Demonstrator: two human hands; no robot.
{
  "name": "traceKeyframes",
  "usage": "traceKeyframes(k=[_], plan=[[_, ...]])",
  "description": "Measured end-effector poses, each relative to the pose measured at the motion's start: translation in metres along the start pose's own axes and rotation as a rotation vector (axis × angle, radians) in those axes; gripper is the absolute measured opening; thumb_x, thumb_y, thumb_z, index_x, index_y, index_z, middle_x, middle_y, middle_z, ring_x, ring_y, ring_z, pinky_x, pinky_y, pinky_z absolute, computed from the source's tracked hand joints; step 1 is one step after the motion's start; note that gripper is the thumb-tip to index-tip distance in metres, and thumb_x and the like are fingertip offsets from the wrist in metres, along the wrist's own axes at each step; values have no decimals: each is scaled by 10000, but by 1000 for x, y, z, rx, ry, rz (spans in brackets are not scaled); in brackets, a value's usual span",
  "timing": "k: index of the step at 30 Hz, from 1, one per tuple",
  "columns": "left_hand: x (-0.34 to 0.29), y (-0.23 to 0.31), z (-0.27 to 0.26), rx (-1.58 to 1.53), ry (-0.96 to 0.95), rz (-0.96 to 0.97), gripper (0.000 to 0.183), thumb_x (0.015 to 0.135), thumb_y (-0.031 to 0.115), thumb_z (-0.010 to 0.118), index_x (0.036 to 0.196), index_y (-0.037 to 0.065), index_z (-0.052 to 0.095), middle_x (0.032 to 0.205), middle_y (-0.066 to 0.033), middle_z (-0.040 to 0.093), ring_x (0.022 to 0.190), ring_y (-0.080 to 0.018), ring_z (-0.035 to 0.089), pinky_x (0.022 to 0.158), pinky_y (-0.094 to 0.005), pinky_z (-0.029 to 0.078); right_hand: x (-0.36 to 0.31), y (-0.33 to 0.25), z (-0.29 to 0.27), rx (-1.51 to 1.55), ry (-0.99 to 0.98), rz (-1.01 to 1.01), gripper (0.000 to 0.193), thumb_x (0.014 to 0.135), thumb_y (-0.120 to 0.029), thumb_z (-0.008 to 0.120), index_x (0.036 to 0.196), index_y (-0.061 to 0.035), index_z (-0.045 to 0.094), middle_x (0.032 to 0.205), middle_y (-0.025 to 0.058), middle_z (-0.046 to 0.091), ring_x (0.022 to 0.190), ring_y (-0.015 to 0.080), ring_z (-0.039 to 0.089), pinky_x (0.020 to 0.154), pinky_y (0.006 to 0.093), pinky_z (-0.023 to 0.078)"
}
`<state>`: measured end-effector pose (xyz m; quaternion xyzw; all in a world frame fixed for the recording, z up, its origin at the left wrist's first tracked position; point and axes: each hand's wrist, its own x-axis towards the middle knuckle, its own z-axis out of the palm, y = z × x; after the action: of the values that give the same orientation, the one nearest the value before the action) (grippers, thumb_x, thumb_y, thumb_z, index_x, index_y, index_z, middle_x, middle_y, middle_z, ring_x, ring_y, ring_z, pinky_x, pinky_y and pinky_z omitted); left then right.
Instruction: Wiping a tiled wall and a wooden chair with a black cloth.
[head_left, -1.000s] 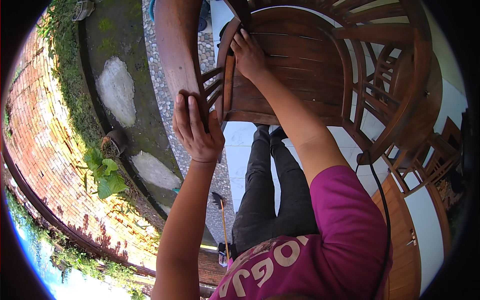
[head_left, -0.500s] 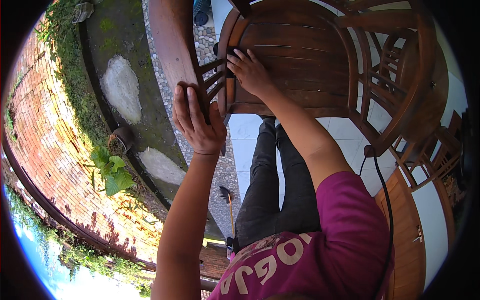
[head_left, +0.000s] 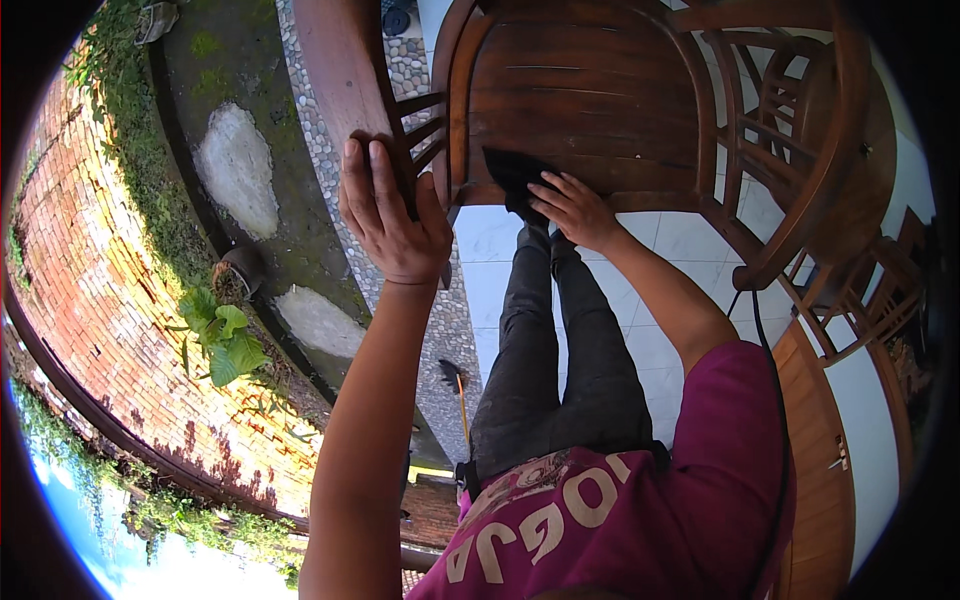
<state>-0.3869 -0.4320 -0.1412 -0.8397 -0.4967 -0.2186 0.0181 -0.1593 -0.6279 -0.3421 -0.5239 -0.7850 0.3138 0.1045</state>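
A brown slatted wooden chair seat [head_left: 590, 100] lies in front of me. My left hand [head_left: 392, 228] rests on the near end of the chair's left armrest [head_left: 345, 75], fingers stretched along the wood and thumb against its inner side. At the near edge of the seat, my right hand [head_left: 580, 212] has its fingers bent over a black cloth [head_left: 512, 178]. Part of that cloth spreads flat on the seat; another part hangs over the front edge above my legs. The fingertips press on the cloth's right side.
The chair's right armrest [head_left: 815, 210] curves close by, with a black cable [head_left: 765, 350] beside it. Farther right are a round wooden table [head_left: 875, 175] and another wooden chair [head_left: 880, 310]. White floor tiles [head_left: 625, 290] and a pebbled strip [head_left: 440, 350] lie below; a potted plant [head_left: 225, 340] stands left.
My right hand has moved from the seat's left side to its near edge, nearer me and rightward, and the black cloth now shows there. My left hand stays on the armrest.
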Motion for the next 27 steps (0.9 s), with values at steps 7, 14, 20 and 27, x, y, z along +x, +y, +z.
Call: traceKeyframes(k=[7, 14, 20, 27], plan=[[5, 3, 0, -17, 17, -5, 613, 1097, 336, 668, 1593, -4, 550, 1642, -235, 513, 1486, -427, 519, 1206, -527, 392, 61, -51, 17, -65, 63, -7, 429, 1006, -135, 660, 1432, -129, 711, 1662, 37, 546, 1597, 327, 419, 1333, 515, 347], [5, 1, 1, 2, 37, 34, 617, 1102, 354, 664, 1600, 10, 547, 1647, -231, 503, 1488, -432, 508, 1204, -529, 382, 65, -63, 48, -61, 36, 10, 457, 1023, -129, 681, 1480, -132, 673, 1702, 49, 500, 1619, 335, 389, 1362, 511, 305], [5, 0, 1, -16, 40, 35, 617, 1102, 361, 663, 1599, 14, 550, 1650, -218, 505, 1489, -425, 509, 1213, -535, 380, -102, 18, -11, -137, 174, 162, 468, 941, -59, 722, 1400, -150, 717, 1699, 37, 502, 1574, 352, 450, 1302, 543, 403], [4, 0, 1, -1, 42, 21, 619, 1094, 363, 674, 1602, 30, 553, 1645, -202, 520, 1490, -417, 520, 1203, -536, 393, -154, 23, 3, -192, 582, 667, 705, 842, 118, 694, 1495, -140, 632, 1676, 119, 532, 1556, 482, 454, 1280, 606, 408]])
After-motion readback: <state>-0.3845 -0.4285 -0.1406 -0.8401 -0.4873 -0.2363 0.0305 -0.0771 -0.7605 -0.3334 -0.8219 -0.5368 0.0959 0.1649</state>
